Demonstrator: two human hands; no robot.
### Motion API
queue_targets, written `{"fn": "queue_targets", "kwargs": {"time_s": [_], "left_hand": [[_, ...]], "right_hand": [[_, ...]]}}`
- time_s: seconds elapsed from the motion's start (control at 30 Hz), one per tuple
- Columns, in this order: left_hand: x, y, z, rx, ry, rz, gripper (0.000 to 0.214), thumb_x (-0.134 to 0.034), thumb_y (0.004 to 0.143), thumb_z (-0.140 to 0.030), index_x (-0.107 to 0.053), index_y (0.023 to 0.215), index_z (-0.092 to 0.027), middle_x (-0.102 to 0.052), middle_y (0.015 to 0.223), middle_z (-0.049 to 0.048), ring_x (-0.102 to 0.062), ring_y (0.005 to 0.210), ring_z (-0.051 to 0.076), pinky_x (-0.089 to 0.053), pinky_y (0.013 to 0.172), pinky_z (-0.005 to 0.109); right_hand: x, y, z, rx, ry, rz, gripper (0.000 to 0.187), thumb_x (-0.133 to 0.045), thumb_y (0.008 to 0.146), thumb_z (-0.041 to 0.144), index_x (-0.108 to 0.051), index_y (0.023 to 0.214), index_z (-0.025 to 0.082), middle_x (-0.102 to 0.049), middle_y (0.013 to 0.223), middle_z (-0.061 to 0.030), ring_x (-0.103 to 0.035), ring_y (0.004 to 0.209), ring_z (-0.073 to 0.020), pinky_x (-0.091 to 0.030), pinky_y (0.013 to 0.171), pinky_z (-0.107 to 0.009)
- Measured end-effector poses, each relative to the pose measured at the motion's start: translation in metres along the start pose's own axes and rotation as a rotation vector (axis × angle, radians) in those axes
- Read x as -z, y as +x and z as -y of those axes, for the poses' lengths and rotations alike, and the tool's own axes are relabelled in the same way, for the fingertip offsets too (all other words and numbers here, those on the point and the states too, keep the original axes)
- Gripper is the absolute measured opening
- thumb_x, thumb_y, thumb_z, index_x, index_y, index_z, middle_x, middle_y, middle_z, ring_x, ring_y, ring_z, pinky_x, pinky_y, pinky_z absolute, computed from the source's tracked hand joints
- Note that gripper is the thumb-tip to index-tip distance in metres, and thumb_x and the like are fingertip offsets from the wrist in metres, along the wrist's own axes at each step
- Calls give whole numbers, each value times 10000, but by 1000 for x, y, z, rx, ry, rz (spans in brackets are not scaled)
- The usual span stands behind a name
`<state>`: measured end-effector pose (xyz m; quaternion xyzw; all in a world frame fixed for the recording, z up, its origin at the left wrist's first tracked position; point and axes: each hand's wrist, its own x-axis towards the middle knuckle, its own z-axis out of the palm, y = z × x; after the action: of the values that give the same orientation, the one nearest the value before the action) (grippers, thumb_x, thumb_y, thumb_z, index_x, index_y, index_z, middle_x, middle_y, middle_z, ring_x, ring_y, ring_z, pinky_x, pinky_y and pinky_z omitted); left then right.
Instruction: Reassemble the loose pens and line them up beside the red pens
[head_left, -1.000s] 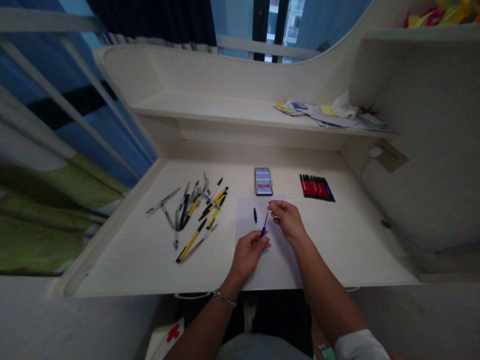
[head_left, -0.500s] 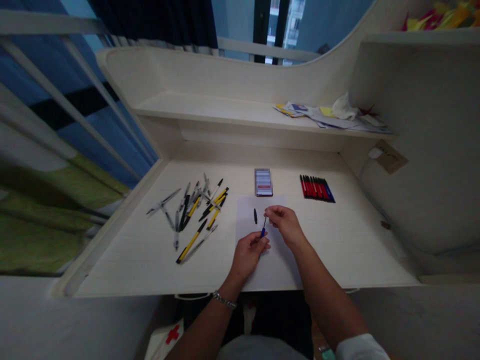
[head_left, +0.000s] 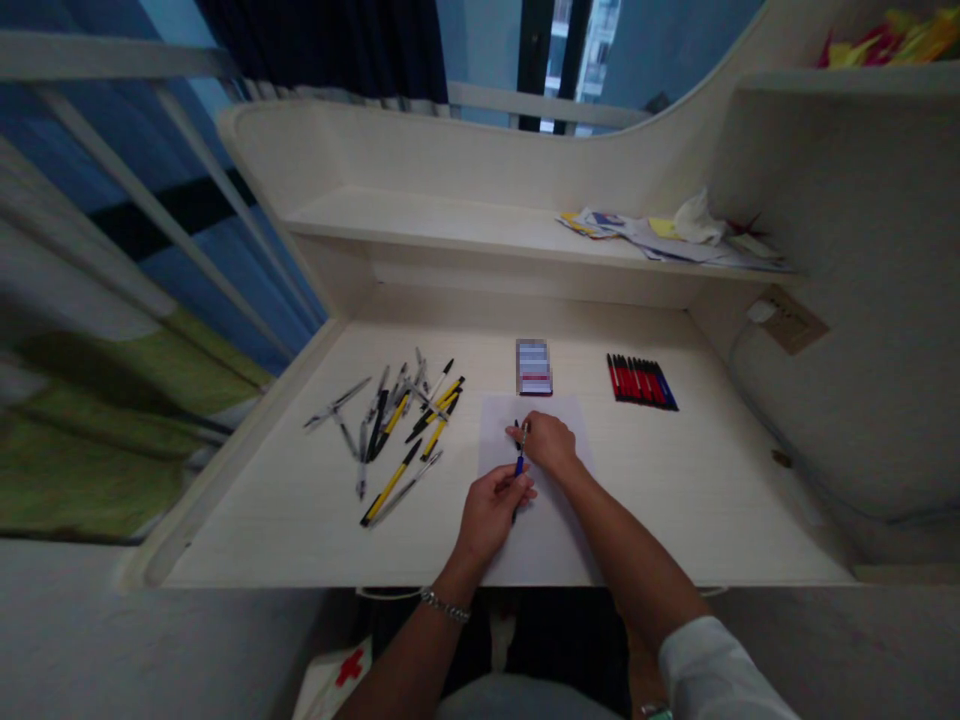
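Observation:
My left hand (head_left: 491, 508) is closed on the lower end of a blue pen (head_left: 519, 461) held over a white sheet of paper (head_left: 536, 480) on the desk. Just above it, my right hand (head_left: 549, 441) pinches at the pen's upper end, fingers curled together. A small dark pen part that lay on the paper is now hidden by or under the right fingers. I cannot tell whether they hold it.
A loose heap of black, yellow and clear pens (head_left: 397, 420) lies on the left of the desk (head_left: 697, 500). A small box (head_left: 533, 367) sits behind the paper. A neat row of red and blue pens (head_left: 642, 382) lies at the right. Papers (head_left: 667, 235) cover the shelf.
My right hand moved left and down to the pen's upper end, covering the small dark part on the paper. The left hand stayed on the pen. The camera shifted slightly.

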<state>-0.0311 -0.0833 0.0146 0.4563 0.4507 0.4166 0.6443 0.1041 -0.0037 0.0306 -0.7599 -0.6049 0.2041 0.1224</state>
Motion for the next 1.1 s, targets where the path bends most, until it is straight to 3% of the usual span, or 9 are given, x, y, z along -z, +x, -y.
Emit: {"fn": "queue_targets", "kwargs": {"time_s": [0.1, 0.17, 0.27, 0.37, 0.47, 0.6, 1.1], "left_hand": [[2, 1, 0, -4, -2, -13, 378, -675, 774, -384, -661, 1034, -110, -716, 841, 92, -683, 725, 171, -536, 700, 286], [3, 1, 0, -6, -3, -17, 382, -673, 776, -387, -661, 1042, -113, -717, 850, 95, -686, 728, 172, -538, 704, 288], [3, 1, -1, 3, -3, -13, 388, -671, 782, -380, -656, 1062, -113, -720, 872, 104, -690, 740, 176, -540, 719, 293], [1, 1, -2, 16, 2, -3, 388, -676, 779, -367, -655, 1067, -107, -720, 893, 113, -692, 745, 179, -542, 727, 298], [-2, 0, -4, 20, 7, 9, 382, -674, 781, -353, -654, 1071, -104, -720, 904, 116, -692, 748, 179, -543, 731, 302], [-5, -1, -5, 13, 9, 19, 379, -681, 774, -350, -658, 1061, -104, -724, 892, 113, -691, 744, 180, -543, 734, 308], [-6, -2, -4, 16, 26, 27, 370, -689, 759, -339, -669, 1052, -114, -725, 872, 100, -687, 747, 177, -546, 728, 300]], "right_hand": [[-2, 4, 6, -2, -82, 4, 328, -595, 774, 471, -681, 924, 193, -685, 1018, -149, -623, 942, -284, -438, 749, -362], [2, 7, 1, -5, 17, 10, 256, -601, 764, 410, -691, 848, 185, -700, 947, -138, -631, 903, -270, -437, 737, -348], [13, 10, -13, 36, 450, 15, 228, -582, 765, 382, -676, 769, 174, -706, 805, -89, -628, 755, -198, -437, 667, -291], [29, 3, -20, 67, 984, 7, 273, -628, 722, 406, -660, 839, 161, -697, 774, -58, -581, 620, -139, -415, 571, -248], [43, -10, -18, 56, 1242, -24, 313, -708, 660, 400, -652, 858, 164, -694, 794, -50, -568, 611, -116, -398, 555, -225], [52, -21, -10, 79, 1285, -46, 289, -715, 669, 395, -657, 837, 167, -693, 802, -54, -560, 598, -108, -378, 534, -221], [47, -21, -13, 85, 1235, -95, 367, -726, 635, 431, -643, 888, 179, -690, 761, -49, -542, 554, -118, -360, 504, -241]]}}
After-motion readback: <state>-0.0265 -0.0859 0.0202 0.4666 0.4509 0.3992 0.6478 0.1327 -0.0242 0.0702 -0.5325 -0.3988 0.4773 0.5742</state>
